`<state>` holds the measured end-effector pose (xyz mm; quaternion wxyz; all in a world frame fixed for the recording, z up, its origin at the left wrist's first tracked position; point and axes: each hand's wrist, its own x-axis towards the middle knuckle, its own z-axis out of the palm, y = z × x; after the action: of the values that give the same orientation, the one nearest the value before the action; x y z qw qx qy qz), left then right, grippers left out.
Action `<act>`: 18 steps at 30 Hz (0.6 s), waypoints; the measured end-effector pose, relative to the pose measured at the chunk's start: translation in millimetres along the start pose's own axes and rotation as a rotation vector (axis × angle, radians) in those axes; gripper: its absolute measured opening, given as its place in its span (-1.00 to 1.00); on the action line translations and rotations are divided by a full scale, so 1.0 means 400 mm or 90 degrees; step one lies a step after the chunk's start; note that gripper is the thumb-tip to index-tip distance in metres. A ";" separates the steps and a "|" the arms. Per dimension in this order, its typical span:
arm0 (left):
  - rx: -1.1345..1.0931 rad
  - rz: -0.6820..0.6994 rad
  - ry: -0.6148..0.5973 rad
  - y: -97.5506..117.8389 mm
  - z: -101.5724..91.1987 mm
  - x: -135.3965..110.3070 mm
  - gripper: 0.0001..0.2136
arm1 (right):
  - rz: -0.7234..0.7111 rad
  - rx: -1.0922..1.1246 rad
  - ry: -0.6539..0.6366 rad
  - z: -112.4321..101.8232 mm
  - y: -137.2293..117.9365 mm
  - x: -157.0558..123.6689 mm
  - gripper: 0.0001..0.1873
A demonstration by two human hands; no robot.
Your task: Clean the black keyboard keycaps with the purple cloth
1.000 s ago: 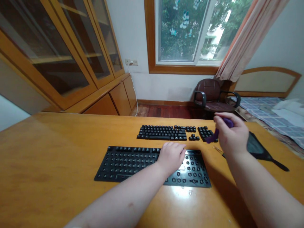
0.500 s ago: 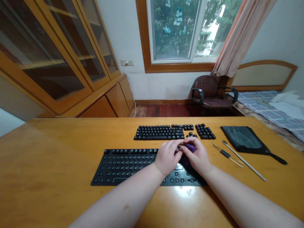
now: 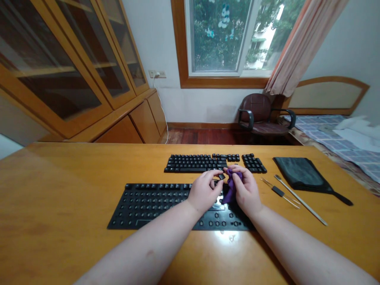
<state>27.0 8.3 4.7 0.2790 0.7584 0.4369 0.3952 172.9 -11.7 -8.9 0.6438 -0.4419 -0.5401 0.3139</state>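
Between the thumb and fingers of my left hand [image 3: 205,189] is a small black keycap [image 3: 221,176]. Bunched in my right hand [image 3: 246,189] is a purple cloth [image 3: 229,193], with a loose end hanging down. Both hands are over the right half of a black keyboard base [image 3: 154,204], whose key positions are mostly bare of caps. My forearms hide part of its front edge. Behind the hands, loose black keycaps [image 3: 190,163] stand in rows laid out like a keyboard, with the number-pad caps [image 3: 254,163] grouped at the right.
To the right lie a wire keycap puller [image 3: 278,191], a thin brush with a pale handle [image 3: 301,200] and a dark pouch with a strap [image 3: 305,174]. Beyond the wooden table [image 3: 68,186] stand a brown armchair [image 3: 258,113] and a glass-doored cabinet [image 3: 97,59].
My hands have moved slightly apart. The keycap now shows in my left fingers, away from the cloth, and more of the purple cloth is visible. The view has shifted a little.
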 end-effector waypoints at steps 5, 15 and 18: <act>0.010 -0.001 -0.008 -0.003 0.000 0.003 -0.74 | -0.108 -0.145 0.003 -0.015 -0.006 -0.003 -0.83; -0.002 0.008 -0.012 -0.002 -0.003 0.006 -0.79 | -0.072 -0.146 -0.136 -0.014 0.010 0.003 -0.72; -0.011 0.028 0.000 -0.008 -0.002 0.004 -0.78 | 0.008 -0.092 -0.086 -0.008 0.022 0.003 -0.67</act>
<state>25.6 11.3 3.2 0.2769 0.7655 0.4166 0.4048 176.9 -7.9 -16.5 0.5704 -0.4686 -0.6006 0.3072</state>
